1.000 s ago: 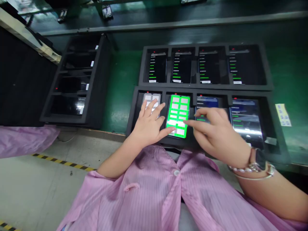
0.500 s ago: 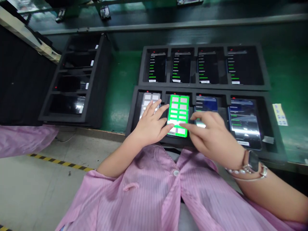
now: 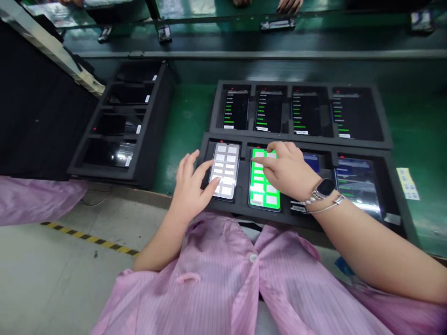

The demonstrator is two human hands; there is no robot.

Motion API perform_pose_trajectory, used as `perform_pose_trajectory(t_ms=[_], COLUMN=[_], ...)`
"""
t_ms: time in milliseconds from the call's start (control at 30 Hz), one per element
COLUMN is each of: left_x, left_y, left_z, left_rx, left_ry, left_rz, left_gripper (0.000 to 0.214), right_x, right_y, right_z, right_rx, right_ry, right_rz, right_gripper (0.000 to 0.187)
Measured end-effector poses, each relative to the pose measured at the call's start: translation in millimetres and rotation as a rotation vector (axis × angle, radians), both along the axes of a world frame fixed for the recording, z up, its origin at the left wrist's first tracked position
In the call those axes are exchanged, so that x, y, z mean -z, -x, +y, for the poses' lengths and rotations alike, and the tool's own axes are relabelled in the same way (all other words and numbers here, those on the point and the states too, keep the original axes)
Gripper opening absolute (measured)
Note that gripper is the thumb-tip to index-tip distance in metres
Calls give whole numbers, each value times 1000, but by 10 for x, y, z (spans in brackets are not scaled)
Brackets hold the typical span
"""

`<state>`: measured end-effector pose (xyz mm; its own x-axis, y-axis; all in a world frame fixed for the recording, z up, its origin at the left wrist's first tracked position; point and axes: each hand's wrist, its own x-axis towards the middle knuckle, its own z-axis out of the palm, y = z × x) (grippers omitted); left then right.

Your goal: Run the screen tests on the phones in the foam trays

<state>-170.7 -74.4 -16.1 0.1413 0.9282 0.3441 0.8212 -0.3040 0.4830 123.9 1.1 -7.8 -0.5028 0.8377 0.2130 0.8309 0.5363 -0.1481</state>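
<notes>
Head view: a factory line seen from above, with a green workbench (image 3: 185, 125), a dark conveyor rail (image 3: 244, 54) beyond it and a co-worker's hands (image 3: 289, 4) at the top edge. Nearer, a pink striped smock (image 3: 216, 279) across the chest and yellow-and-black floor tape (image 3: 91, 239) at lower left. On the bench, three black foam trays: a left tray (image 3: 155, 135) of dark-screened phones, a rear tray (image 3: 300, 83) and a front tray (image 3: 230, 207) right at the chest.

Rear row: four phones, all on text lists with green bars, apparently the furthest along. Front row, left to right: a phone with a white grid (image 3: 225, 170), a phone with a bright green grid (image 3: 261, 186), a blue-screened phone (image 3: 312, 163) mostly hidden behind the right hand, and a phone on a text list (image 3: 358, 186). Apparently left: the two grid screens; for the hidden phone, no telling.

Both hands open, fingers apart, clamped on nothing. Left hand (image 3: 191, 186) over the white-grid phone, its fingertips (image 3: 206, 167) on or just above the glass. Right hand (image 3: 284, 170) over the green-grid phone, its forefinger (image 3: 256, 159) at the screen's upper part, with a wristwatch (image 3: 324, 187) above the wrist.
</notes>
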Motion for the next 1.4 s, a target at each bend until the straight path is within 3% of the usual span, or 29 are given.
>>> perform_pose_trajectory(t_ms=[100,233,433,767,933,1400], left_x=[93,111,97,86,78,134], left_y=[-41,-94,-94,-92,-81,-29], left_z=[14,30,51,63,64,73], left_rx=[-21,-84,-125,-131,-147,-146], left_ry=[59,114,132,154,166,131], left_rz=[-15,-20,-13,-45,-79,-182], left_gripper=[60,58,46,39,42,53], right_x=[-162,-309,-147,-34,-51,-87], right_y=[54,306,809,1008,1010,1047], right_z=[100,283,523,602,448,-445], right_rx=[9,-36,-165,-117,-195,-468], right_ry=[-31,-61,20,69,32,13], right_rz=[66,141,65,-59,-65,-13], right_gripper=[45,48,49,48,45,32])
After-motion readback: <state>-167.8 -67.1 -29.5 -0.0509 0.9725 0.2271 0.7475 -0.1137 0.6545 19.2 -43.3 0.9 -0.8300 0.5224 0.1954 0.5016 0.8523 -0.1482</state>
